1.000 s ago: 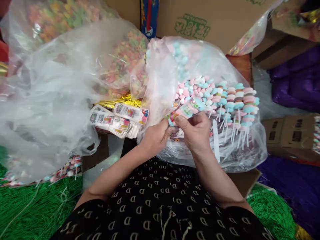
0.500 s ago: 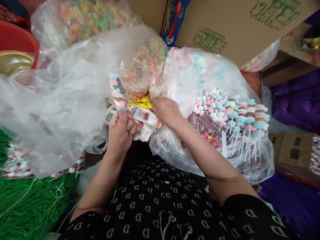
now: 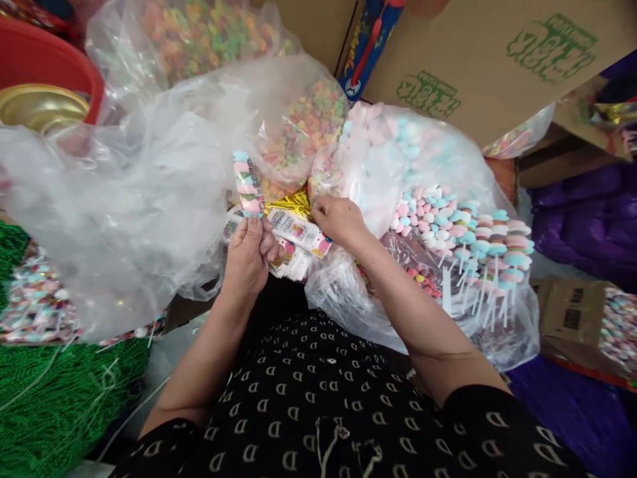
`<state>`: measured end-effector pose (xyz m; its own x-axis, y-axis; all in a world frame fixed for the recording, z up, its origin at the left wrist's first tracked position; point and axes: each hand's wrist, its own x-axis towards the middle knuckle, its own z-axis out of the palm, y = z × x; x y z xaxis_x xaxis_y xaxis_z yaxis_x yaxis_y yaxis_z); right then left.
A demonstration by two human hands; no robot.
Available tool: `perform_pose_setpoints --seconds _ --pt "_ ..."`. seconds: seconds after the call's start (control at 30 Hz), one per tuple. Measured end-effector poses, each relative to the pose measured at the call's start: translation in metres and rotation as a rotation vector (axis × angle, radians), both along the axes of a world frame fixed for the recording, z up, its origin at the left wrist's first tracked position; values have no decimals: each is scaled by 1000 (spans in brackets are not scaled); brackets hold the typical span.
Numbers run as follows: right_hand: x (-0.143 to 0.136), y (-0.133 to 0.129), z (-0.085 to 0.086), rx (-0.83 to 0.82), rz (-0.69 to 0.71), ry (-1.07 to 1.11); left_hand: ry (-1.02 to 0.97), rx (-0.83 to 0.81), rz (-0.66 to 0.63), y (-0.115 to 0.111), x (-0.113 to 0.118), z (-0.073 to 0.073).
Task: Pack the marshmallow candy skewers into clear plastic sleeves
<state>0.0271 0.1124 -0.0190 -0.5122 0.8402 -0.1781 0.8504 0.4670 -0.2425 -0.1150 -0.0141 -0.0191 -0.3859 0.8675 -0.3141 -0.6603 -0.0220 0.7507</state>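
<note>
1. Candy skewer (image 3: 248, 182), banded in pink, blue and green inside what looks like a clear wrapper, stands nearly upright, left of the middle.
2. Left hand (image 3: 249, 255) grasps its lower end between thumb and fingers, presumably to keep the wrapper gathered there and spare the soft candy from squeezing.
3. Right hand (image 3: 338, 218) has its fingertips bent together at the right end of the gold strips (image 3: 292, 201); whether they grip one, I cannot tell.
4. Printed packets (image 3: 298, 234) lie just nearer than those strips, between the hands, probably for a short reach.
5. Unwrapped skewers (image 3: 497, 245) lie bunched on the right, sticks pointing near, likely for easy picking up.
</note>
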Motion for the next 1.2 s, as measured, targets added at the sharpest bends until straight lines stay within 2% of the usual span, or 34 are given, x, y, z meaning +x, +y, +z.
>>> perform_pose_setpoints --seconds 0.27,0.43,0.5,0.6,0.7,0.77,0.83,0.9,1.03,1.2 --pt "11 0 -9 -15 -40 301 20 -3 -47 -1 4 5" --pt "13 1 -11 0 -5 315 40 -22 -35 -1 8 7" --pt "15 -1 -9 53 16 282 45 -22 -30 0 10 8" --pt "21 -4 -3 139 -31 279 45 -15 -28 0 14 10" --pt "32 -13 9 200 -121 479 62 2 -42 1 20 11" --pt "41 -25 18 137 -190 725 89 15 -77 2 27 12" --pt "49 -42 25 -14 -236 930 114 17 -132 4 37 13" --pt "56 -59 30 -120 -241 1022 134 4 -193 5 50 14" --pt "67 -81 30 2 -255 948 168 -17 -315 4 80 14" --pt "85 -85 25 43 -316 900 234 36 -408 3 104 6"
